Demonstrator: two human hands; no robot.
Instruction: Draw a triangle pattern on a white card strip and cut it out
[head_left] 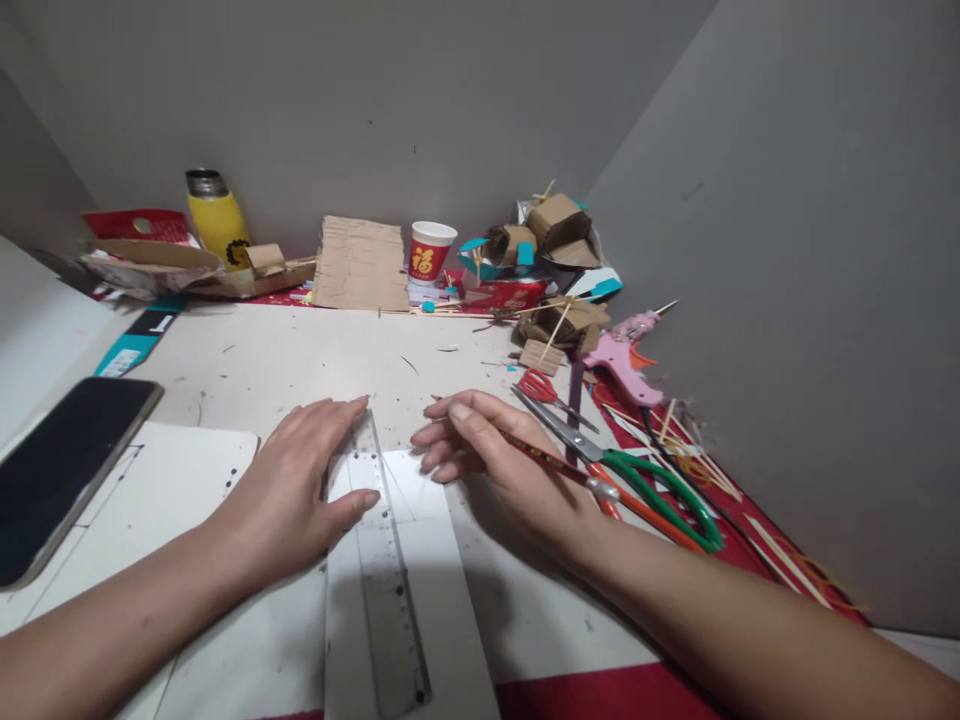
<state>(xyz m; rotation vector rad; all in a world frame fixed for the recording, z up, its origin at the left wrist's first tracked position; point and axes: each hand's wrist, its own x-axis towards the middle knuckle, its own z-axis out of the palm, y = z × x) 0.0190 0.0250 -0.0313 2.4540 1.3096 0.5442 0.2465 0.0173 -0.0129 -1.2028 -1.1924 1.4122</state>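
Note:
My left hand (296,480) lies flat with fingers stretched, pressing a clear plastic ruler (390,590) onto a white strip of paper (435,560). My right hand (487,450) grips a red pencil (559,465), its fingers curled and resting on the paper's far end just right of the ruler's tip. The pencil's tip is hidden under the fingers.
Green-handled scissors (637,475), small red scissors (544,387) and a pink glue gun (626,350) lie to the right. A black phone (60,460) sits at left on a white sheet. At the back stand a yellow bottle (216,215), a red paper cup (430,250), and cardboard pieces (361,262).

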